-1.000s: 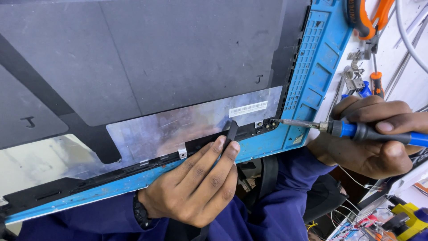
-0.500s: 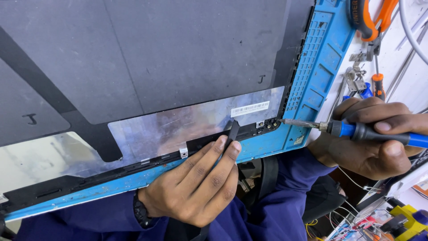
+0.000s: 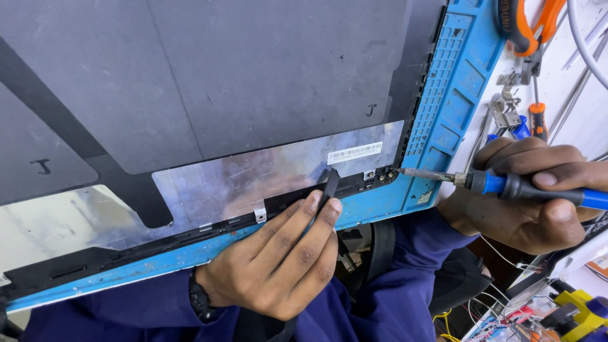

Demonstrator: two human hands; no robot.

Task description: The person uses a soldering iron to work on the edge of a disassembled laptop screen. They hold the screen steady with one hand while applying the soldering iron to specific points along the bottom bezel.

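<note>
A large dark screen panel [image 3: 253, 76] lies face down on a blue work mat [image 3: 456, 82]. A silvery foil strip [image 3: 253, 177] with a white label runs along its near edge. My left hand [image 3: 278, 266] pinches a thin black flat strip [image 3: 330, 183] that rises from the panel's lower edge. My right hand [image 3: 532, 196] grips a blue-handled screwdriver [image 3: 506, 185], whose tip points at the panel's lower right corner [image 3: 386, 174].
Orange-handled pliers [image 3: 525, 22], a small orange screwdriver [image 3: 537, 117] and metal hinge parts [image 3: 505, 111] lie on the white bench to the right. A yellow tool [image 3: 570, 310] and loose wires sit at the lower right. My blue sleeves are below the mat.
The screwdriver tip has drawn slightly closer to the panel's corner. My left hand stays on the black strip.
</note>
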